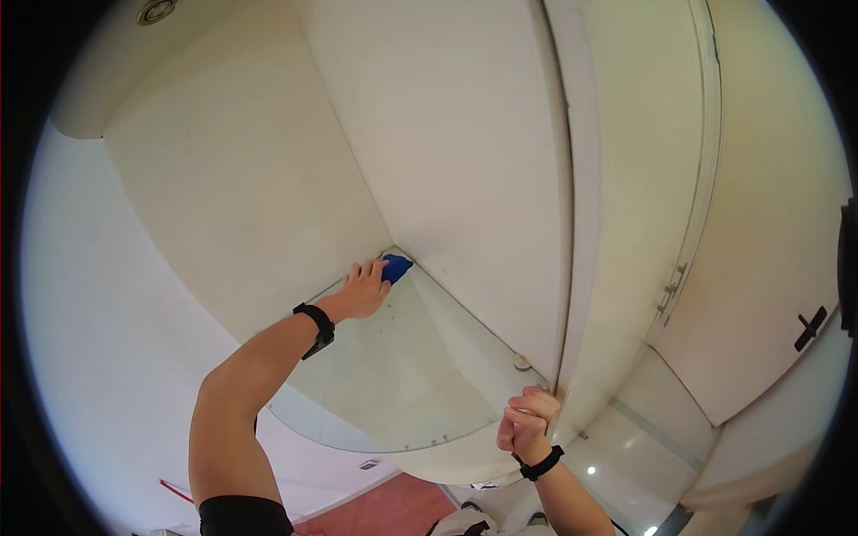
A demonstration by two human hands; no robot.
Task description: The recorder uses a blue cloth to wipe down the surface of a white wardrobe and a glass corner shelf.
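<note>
A blue cloth (pixel 396 269) is pressed under the fingers of my left hand (pixel 362 288) at the back corner of a glass corner shelf (pixel 375 375). The shelf has a curved front edge and sits between two pale walls. Small dark specks dot the glass near my left wrist. My right hand (pixel 529 419) is curled into a fist by the shelf's right end, close to the wall's vertical edge. Nothing shows inside that fist. A round shelf support (pixel 521 362) meets the wall just above it.
On the right is a door (pixel 751 201) with a black handle (pixel 810 328). A shiny tiled floor (pixel 630 415) and a red floor area (pixel 389 502) lie below. A wall socket (pixel 368 464) sits under the shelf, and a round ceiling light (pixel 157 11) is at upper left.
</note>
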